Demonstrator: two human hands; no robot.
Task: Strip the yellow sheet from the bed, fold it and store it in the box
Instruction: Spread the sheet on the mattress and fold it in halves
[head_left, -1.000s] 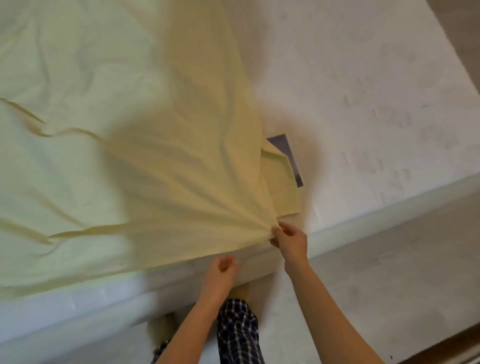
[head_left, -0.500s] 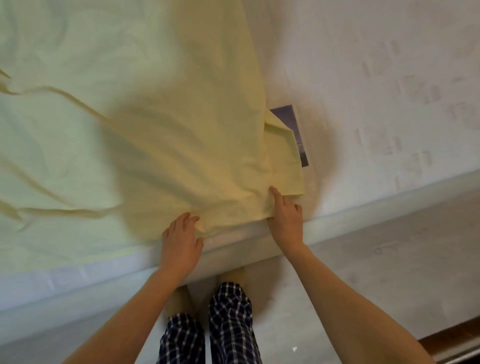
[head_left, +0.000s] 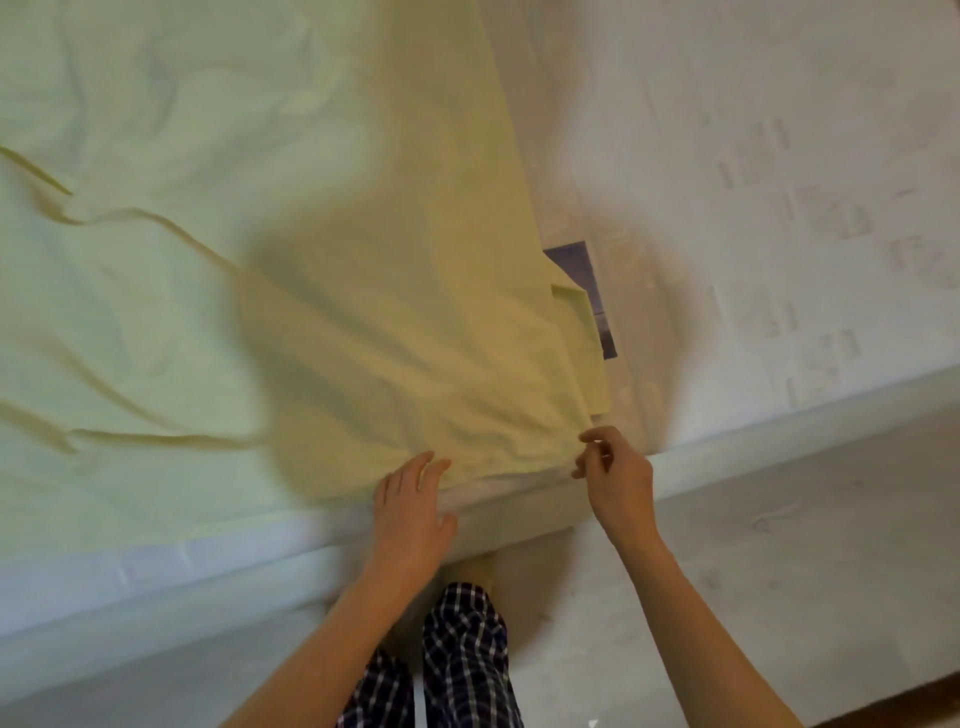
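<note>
The pale yellow sheet (head_left: 270, 270) lies rumpled over the left part of the white mattress (head_left: 753, 182), its right edge running down to a folded-over corner near the bed's front edge. My left hand (head_left: 410, 506) rests at the sheet's front hem with fingers straight, tips touching the cloth. My right hand (head_left: 613, 470) is at the sheet's corner, thumb and fingers curled in a pinch at the cloth's edge. No box is in view.
A dark blue label (head_left: 584, 291) shows on the bare mattress beside the sheet's corner. The bed's pale front side (head_left: 208, 566) runs across the view. Grey floor (head_left: 779, 571) lies to the right; my legs in checked trousers (head_left: 462, 665) stand close to the bed.
My right hand has gone from pressing flat on the corner to pinching its edge. My left hand has slid right along the hem. The view has shifted slightly.
</note>
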